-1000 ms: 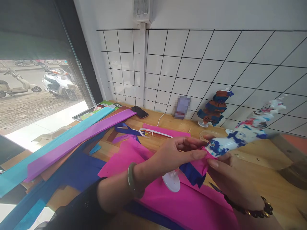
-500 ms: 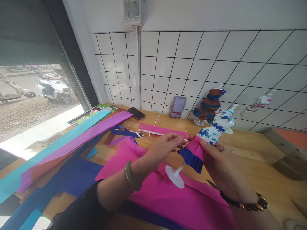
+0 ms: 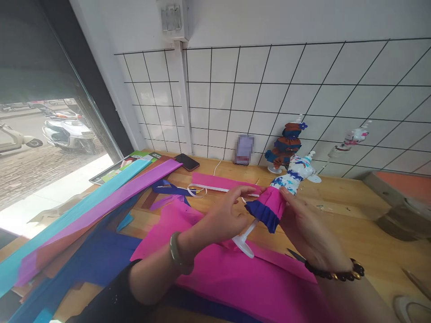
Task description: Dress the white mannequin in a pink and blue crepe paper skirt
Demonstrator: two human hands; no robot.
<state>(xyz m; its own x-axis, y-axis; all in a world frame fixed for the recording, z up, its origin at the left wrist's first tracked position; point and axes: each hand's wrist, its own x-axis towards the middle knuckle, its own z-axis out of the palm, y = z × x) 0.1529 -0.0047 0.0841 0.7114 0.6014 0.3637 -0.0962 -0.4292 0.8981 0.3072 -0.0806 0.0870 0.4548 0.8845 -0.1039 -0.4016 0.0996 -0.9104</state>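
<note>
My right hand (image 3: 308, 229) is closed around a small white dress-form mannequin (image 3: 285, 180) splashed with blue and pink, tilted with its top to the upper right. Its thumb presses near the waist of a pink paper skirt (image 3: 275, 199), which has a dark blue ruffled hem (image 3: 264, 216). The round white base (image 3: 243, 246) sticks out below on a thin stem. My left hand (image 3: 224, 215) is beside the skirt, thumb and fingers apart, holding nothing. Under both arms spreads a large pink crepe paper sheet (image 3: 256, 282).
Cyan (image 3: 87, 204) and purple paper strips (image 3: 111, 202) lie left, by a black phone (image 3: 187, 162). White tape (image 3: 197, 190) lies near a pink strip (image 3: 215, 180). Against the tiled wall stand a second phone (image 3: 244, 149) and a brown-blue dressed form (image 3: 286, 146). Scissors (image 3: 296, 255) lie near my right wrist.
My left hand has let go of the skirt's waist and moved down and left, its fingers spreading. The mannequin has shifted slightly left in my right hand, and the view has turned slightly.
</note>
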